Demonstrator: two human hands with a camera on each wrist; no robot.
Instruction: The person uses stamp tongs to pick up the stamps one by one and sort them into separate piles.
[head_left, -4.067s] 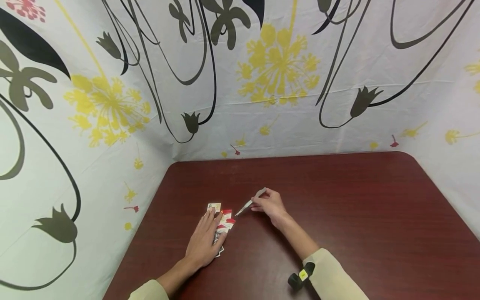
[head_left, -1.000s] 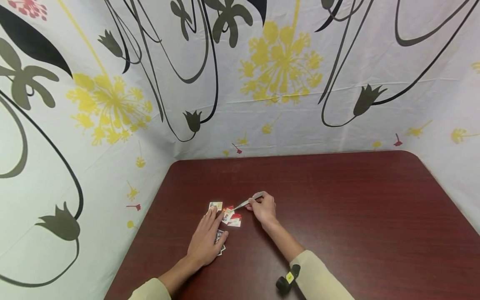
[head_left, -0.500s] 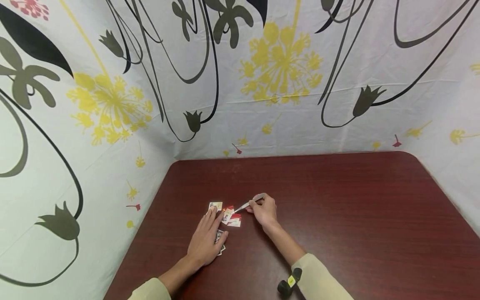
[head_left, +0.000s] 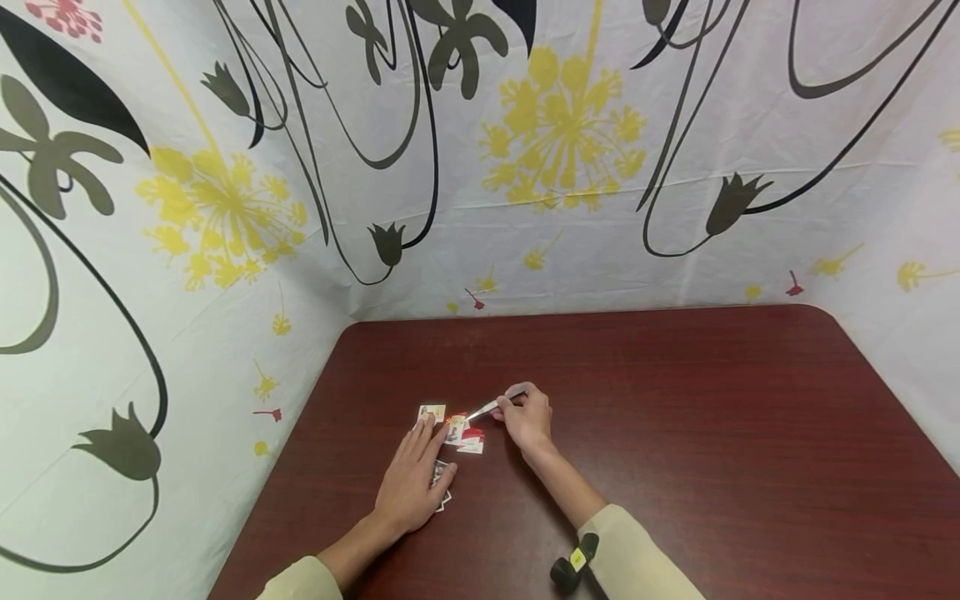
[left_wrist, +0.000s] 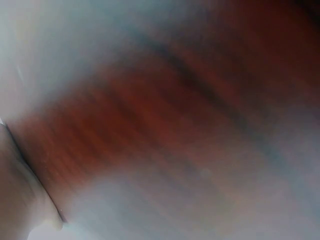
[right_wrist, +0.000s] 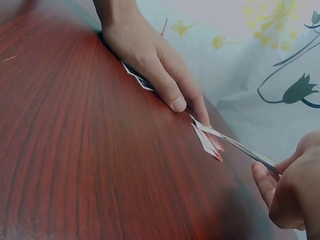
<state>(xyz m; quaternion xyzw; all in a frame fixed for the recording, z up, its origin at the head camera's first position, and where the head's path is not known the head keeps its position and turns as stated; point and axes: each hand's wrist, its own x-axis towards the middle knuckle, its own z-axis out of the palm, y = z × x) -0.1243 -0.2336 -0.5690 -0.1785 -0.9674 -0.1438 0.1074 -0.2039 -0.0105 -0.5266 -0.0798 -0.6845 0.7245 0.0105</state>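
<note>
The right hand [head_left: 527,419] pinched tweezers [head_left: 483,411], their tips at the red-and-white cards [head_left: 471,444] on the table [head_left: 660,417]. Left of these cards, the left hand [head_left: 408,482] rested palm-down, fingers extended; dark-printed cards [right_wrist: 142,82] peeked from beneath it, on the near side of the red-and-white cards.

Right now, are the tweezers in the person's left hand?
No, the right hand holds the tweezers, while the left hand rests on some small cards.
</note>
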